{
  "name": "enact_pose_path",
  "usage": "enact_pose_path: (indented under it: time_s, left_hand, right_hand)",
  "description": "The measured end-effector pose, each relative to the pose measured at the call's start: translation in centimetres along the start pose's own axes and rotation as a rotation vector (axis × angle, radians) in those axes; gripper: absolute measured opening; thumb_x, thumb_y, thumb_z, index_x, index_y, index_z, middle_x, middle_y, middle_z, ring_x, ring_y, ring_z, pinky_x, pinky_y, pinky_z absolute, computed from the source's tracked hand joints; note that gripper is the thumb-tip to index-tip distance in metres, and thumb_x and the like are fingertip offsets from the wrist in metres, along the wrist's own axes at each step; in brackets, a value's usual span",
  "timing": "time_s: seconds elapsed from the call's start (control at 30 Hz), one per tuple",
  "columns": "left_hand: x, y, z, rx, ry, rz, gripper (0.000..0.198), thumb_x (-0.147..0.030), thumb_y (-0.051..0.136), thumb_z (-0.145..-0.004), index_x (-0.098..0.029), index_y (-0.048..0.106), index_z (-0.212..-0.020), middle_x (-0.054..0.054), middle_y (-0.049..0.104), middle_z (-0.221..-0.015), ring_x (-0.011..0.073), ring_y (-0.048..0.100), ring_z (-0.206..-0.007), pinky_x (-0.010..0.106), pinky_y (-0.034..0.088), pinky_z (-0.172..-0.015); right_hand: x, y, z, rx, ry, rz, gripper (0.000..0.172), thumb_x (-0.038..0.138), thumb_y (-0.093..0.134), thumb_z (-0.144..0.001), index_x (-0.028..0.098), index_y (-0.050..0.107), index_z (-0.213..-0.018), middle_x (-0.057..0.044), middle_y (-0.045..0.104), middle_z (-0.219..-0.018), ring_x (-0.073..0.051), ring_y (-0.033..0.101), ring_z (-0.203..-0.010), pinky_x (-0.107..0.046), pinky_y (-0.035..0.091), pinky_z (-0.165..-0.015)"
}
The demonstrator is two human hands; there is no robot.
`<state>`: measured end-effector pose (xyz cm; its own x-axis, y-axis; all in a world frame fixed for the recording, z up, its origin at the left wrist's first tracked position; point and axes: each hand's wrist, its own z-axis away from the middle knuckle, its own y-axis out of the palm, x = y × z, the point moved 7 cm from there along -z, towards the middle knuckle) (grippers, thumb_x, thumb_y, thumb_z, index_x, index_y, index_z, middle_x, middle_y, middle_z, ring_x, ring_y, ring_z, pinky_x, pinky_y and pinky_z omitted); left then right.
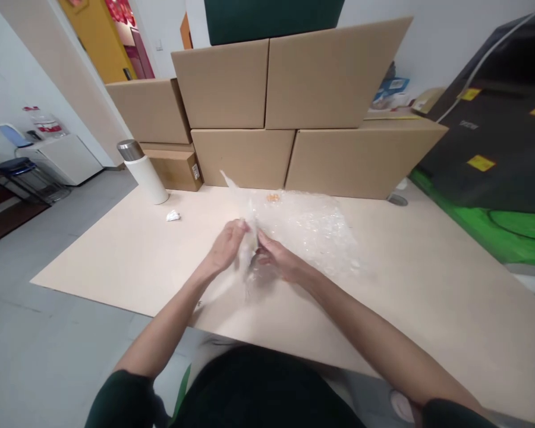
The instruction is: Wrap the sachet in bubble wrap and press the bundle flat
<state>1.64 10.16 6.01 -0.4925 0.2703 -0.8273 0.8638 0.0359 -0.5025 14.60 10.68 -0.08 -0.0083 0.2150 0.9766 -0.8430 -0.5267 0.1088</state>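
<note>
A sheet of clear bubble wrap [325, 229] is spread on the table from the middle to the right of my hands. Its left end is lifted and folded up between them. My left hand [228, 244] pinches the raised part of the wrap from the left, fingers closed. From the other side, my right hand [279, 255] grips the fold with its fingers curled. Something pale seems to sit inside the fold, but blur and plastic hide what it is. A small orange item [273, 197] lies at the far edge of the wrap.
Stacked cardboard boxes [245, 157] line the table's back edge. A white bottle with a steel cap [147, 178] stands at the back left, near a crumpled white scrap [173, 216]. To the right rises a large black case [494, 125] with yellow labels, beside green material [494, 232].
</note>
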Motion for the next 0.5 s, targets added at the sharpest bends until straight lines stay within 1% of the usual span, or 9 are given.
enact_pose_path:
  time_s: [0.07,0.13,0.2,0.23,0.3,0.33,0.4,0.43,0.5]
  left_hand:
    - [-0.9,2.7,-0.4,0.094,0.056,-0.094,0.067,-0.069,0.019,-0.097,-0.02,0.066,-0.098,0.01,0.066,-0.113,0.0268,0.056,-0.116,0.041,0.043,-0.103]
    - [-0.9,5.3,-0.6,0.211,0.058,-0.217,0.065,-0.064,0.017,-0.099,-0.023,0.067,-0.106,0.008,0.064,-0.119,0.0276,0.05,-0.124,0.045,0.038,-0.108]
    - [-0.4,7.2,-0.5,0.301,0.016,-0.357,0.059,-0.059,0.019,-0.101,-0.027,0.066,-0.114,0.008,0.059,-0.129,0.0291,0.046,-0.129,0.051,0.035,-0.109]
    - [-0.2,7.9,-0.4,0.326,-0.004,-0.426,0.055,-0.058,0.022,-0.101,-0.028,0.066,-0.117,0.008,0.056,-0.133,0.0302,0.044,-0.131,0.053,0.034,-0.109]
    - [0.1,8.9,-0.2,0.356,-0.016,-0.545,0.05,-0.056,0.028,-0.101,-0.029,0.066,-0.118,0.01,0.051,-0.139,0.0322,0.04,-0.135,0.055,0.03,-0.11]
    - [0.1,9.2,-0.1,0.365,-0.008,-0.588,0.048,-0.055,0.03,-0.101,-0.028,0.067,-0.118,0.011,0.05,-0.14,0.0328,0.039,-0.136,0.055,0.028,-0.111]
    - [0.2,9.7,0.0,0.38,0.017,-0.628,0.045,-0.052,0.033,-0.101,-0.029,0.067,-0.118,0.012,0.049,-0.141,0.0325,0.037,-0.137,0.055,0.026,-0.111]
    - [0.3,9.7,0.0,0.385,0.027,-0.624,0.043,-0.051,0.034,-0.101,-0.029,0.067,-0.119,0.011,0.049,-0.142,0.0322,0.037,-0.138,0.056,0.027,-0.111]
    - [0.9,9.1,-0.1,0.343,0.014,-0.595,0.038,-0.048,0.039,-0.1,-0.03,0.067,-0.119,0.011,0.047,-0.145,0.0335,0.033,-0.141,0.057,0.026,-0.111]
  right_hand:
    - [-0.6,-1.3,0.8,-0.031,0.084,-0.152,0.058,0.07,0.041,-0.091,0.025,0.064,-0.12,-0.007,0.069,-0.1,-0.022,0.063,-0.085,-0.036,0.053,-0.077]
    - [-1.1,-2.8,1.8,-0.061,0.125,-0.203,0.051,0.065,0.049,-0.09,0.021,0.065,-0.109,-0.007,0.066,-0.089,-0.019,0.06,-0.071,-0.032,0.051,-0.066]
    - [-1.5,-4.6,2.7,-0.114,0.144,-0.087,0.041,0.057,0.054,-0.088,0.018,0.065,-0.097,-0.005,0.062,-0.08,-0.018,0.057,-0.064,-0.032,0.048,-0.061]
    - [-1.6,-5.7,3.2,-0.157,0.135,0.045,0.037,0.054,0.055,-0.088,0.018,0.064,-0.091,-0.004,0.06,-0.077,-0.018,0.056,-0.064,-0.032,0.048,-0.061]
    - [-0.7,-7.8,4.0,-0.309,0.046,0.397,0.03,0.047,0.054,-0.088,0.018,0.062,-0.083,-0.005,0.059,-0.077,-0.021,0.057,-0.072,-0.035,0.048,-0.069]
    - [0.1,-8.4,4.3,-0.397,-0.038,0.576,0.027,0.043,0.053,-0.088,0.019,0.062,-0.084,-0.006,0.061,-0.082,-0.023,0.058,-0.081,-0.037,0.048,-0.077]
    - [1.9,-8.3,4.6,-0.51,-0.228,0.846,0.023,0.036,0.049,-0.091,0.018,0.064,-0.095,-0.011,0.065,-0.1,-0.026,0.057,-0.101,-0.04,0.044,-0.093]
    - [2.4,-7.8,4.5,-0.512,-0.292,0.924,0.025,0.032,0.046,-0.093,0.017,0.063,-0.101,-0.012,0.064,-0.108,-0.026,0.055,-0.108,-0.04,0.042,-0.098]
    - [2.3,-6.3,3.4,-0.403,-0.306,1.014,0.029,0.028,0.038,-0.098,0.015,0.063,-0.102,-0.013,0.066,-0.108,-0.025,0.057,-0.109,-0.037,0.04,-0.1]
